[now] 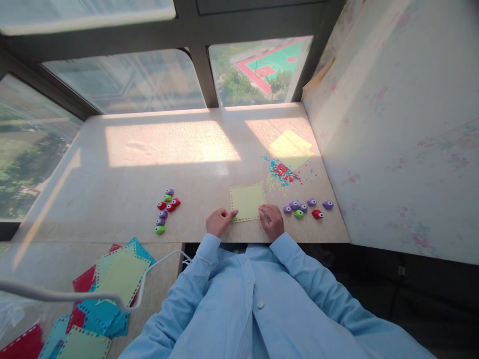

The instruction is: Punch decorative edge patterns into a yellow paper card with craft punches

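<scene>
A pale yellow sheet of paper (247, 200) lies in front of me, with small holes punched along its edges. My left hand (219, 222) is closed at its lower left corner. From under the thumb peeks a bit of a green craft punch (235, 218), mostly hidden by the fingers. At the paper's lower right edge, my right hand (272, 221) is closed with fingertips pinched on the sheet. Small purple punches (294, 205), a green one and a red one (317, 214) sit right of that hand.
More coloured punches (161, 214) stand in a group on the left. Red, blue and yellow confetti (282, 172) is scattered by a plain yellow sheet (292, 145). Punched sheets (123, 271) are piled lower left under a white cable (63, 295). A wall (392, 149) bounds the right.
</scene>
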A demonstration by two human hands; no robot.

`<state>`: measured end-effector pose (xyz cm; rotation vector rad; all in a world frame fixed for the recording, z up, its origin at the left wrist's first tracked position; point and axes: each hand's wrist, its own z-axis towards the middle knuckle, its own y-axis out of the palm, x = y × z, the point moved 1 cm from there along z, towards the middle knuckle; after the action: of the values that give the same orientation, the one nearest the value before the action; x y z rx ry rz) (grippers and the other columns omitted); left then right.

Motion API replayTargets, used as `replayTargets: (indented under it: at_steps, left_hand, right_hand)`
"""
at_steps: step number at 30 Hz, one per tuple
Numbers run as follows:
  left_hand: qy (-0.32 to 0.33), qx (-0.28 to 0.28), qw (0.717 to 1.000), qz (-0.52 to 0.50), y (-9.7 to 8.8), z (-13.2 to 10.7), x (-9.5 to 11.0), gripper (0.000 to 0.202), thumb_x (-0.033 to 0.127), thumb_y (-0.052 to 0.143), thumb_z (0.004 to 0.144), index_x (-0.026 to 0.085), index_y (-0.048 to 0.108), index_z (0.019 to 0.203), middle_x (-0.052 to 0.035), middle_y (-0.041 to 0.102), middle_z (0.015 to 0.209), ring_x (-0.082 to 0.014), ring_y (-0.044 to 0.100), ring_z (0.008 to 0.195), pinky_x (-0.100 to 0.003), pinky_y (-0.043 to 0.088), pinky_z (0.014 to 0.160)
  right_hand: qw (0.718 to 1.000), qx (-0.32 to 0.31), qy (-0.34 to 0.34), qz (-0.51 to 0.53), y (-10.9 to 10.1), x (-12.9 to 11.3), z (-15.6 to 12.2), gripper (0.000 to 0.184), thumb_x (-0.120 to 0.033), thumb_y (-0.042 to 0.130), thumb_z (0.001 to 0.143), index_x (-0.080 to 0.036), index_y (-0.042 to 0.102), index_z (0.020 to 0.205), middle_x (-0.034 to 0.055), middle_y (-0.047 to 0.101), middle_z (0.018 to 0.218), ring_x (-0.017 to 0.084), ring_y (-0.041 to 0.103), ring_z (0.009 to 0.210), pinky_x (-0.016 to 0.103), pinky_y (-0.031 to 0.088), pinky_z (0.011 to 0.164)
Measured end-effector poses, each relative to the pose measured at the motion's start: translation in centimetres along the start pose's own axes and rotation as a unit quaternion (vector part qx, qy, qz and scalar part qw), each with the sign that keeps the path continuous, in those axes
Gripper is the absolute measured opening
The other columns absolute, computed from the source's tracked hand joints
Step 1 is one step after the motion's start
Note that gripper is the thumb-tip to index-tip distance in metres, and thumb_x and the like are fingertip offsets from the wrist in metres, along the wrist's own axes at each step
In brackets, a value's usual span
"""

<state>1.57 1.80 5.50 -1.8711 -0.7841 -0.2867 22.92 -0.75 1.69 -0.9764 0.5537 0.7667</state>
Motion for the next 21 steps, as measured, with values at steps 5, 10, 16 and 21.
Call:
replayTargets:
  at_steps: [5, 10, 16, 21]
  left_hand:
    - [-0.003, 0.000, 1.000, -0.006, 0.05, 0.07, -0.05, 0.053, 0.067, 0.057, 0.075, 0.020, 0.045, 0.054, 0.0036, 0.049, 0.053, -0.0148, 0.048, 0.056, -0.026, 0.026, 0.056]
    - [-0.001, -0.003, 1.000, -0.009, 0.15, 0.15, -0.17, 0.055, 0.069, 0.056, 0.074, 0.021, 0.043, 0.052, 0.0032, 0.048, 0.052, -0.0147, 0.047, 0.055, -0.026, 0.026, 0.055]
    - [0.002, -0.002, 1.000, -0.014, 0.10, -0.05, 0.00, 0.057, 0.070, 0.055, 0.074, 0.020, 0.042, 0.050, 0.0025, 0.049, 0.052, -0.0146, 0.047, 0.056, -0.026, 0.025, 0.056]
    - [0.008, 0.000, 0.999, -0.034, 0.14, 0.23, -0.28, 0.060, 0.073, 0.050, 0.076, 0.020, 0.041, 0.049, 0.0023, 0.045, 0.051, -0.0141, 0.045, 0.055, -0.026, 0.025, 0.054]
  right_hand:
    - [1.000, 0.006, 0.015, 0.017, -0.10, -0.03, 0.02, 0.019, -0.025, 0.052, 0.091, -0.022, 0.071, 0.090, 0.0082, 0.072, 0.089, 0.023, 0.064, 0.089, 0.043, 0.053, 0.084]
    - [0.999, 0.012, 0.018, 0.029, -0.17, -0.02, 0.02, 0.019, -0.026, 0.052, 0.091, -0.022, 0.071, 0.090, 0.0088, 0.072, 0.088, 0.023, 0.064, 0.088, 0.042, 0.053, 0.083]
    - [0.999, 0.012, 0.031, 0.031, -0.24, 0.05, -0.03, 0.021, -0.028, 0.051, 0.092, -0.023, 0.071, 0.090, 0.0085, 0.072, 0.088, 0.023, 0.064, 0.089, 0.043, 0.053, 0.084]
    - [0.999, 0.029, 0.029, 0.027, -0.44, 0.04, -0.17, 0.020, -0.028, 0.052, 0.091, -0.022, 0.071, 0.088, 0.0085, 0.072, 0.087, 0.023, 0.065, 0.087, 0.042, 0.053, 0.082]
